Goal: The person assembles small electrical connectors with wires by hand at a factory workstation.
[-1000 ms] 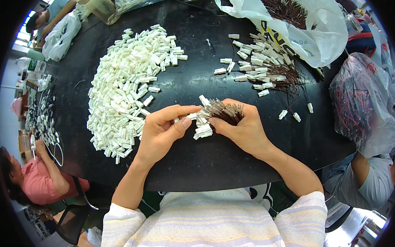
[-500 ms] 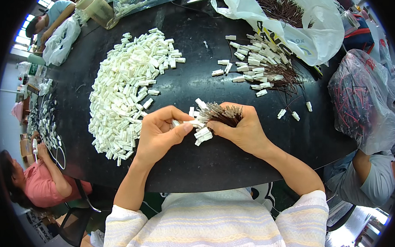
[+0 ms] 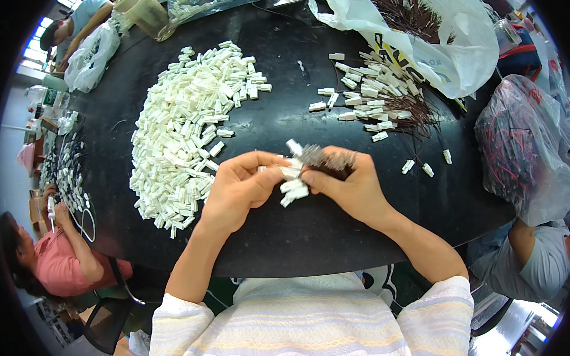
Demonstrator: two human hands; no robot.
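My right hand (image 3: 355,188) is closed around a bundle of thin brown wires (image 3: 328,161), whose metal-tipped ends fan out past the fingers and look blurred. Several white plastic connectors (image 3: 293,189) cluster at the thumb side of that bundle. From the left, my left hand (image 3: 242,188) pinches a white connector (image 3: 290,171) between thumb and forefinger, right against the wire ends. Whether a wire sits inside that connector is too small to tell. A large pile of loose white connectors (image 3: 176,133) lies just left of my left hand.
Connectors with brown wires attached (image 3: 379,96) lie in a heap at the far right, with a few strays nearer. Behind them is a white plastic bag (image 3: 458,65) of brown wires. A clear bag (image 3: 518,148) stands at the right edge. Other people sit around the black table (image 3: 276,240).
My left hand has shifted slightly right, closer to my right hand, with the connector in its pinch. The wire tips in my right hand have moved and blurred.
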